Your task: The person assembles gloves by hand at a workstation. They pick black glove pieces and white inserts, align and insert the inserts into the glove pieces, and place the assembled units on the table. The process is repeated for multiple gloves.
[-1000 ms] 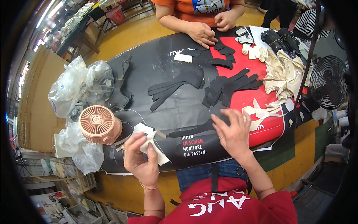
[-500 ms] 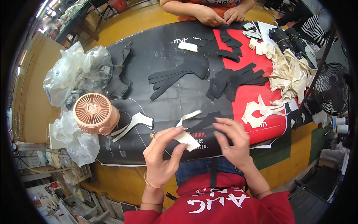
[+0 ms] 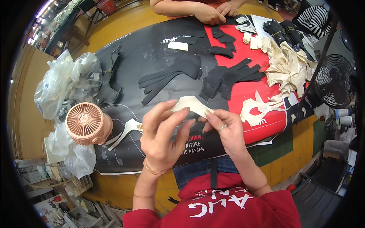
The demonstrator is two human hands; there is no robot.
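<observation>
A cream, cut-out piece of material (image 3: 190,104) is held up over the near part of the black table cover. My left hand (image 3: 161,136) pinches its left side between thumb and fingers. At the right end, the thumb and fingers of my right hand (image 3: 227,131) are closed on the same piece. A similar white piece with a narrow strip (image 3: 129,128) lies on the cover left of my left hand. Beyond my hands are a fan of black cut pieces (image 3: 176,74) and a second loose pile of black pieces (image 3: 230,79).
A pink desk fan (image 3: 88,123) and clear plastic bags (image 3: 64,81) stand at the left. Cream pieces (image 3: 291,70) are heaped at the right beside a black fan (image 3: 334,81). Across the table are another person's hands (image 3: 215,12).
My right hand has come in and taken hold of the cream piece, which has been raised and turned. My left hand still grips it. The whole view has shifted slightly.
</observation>
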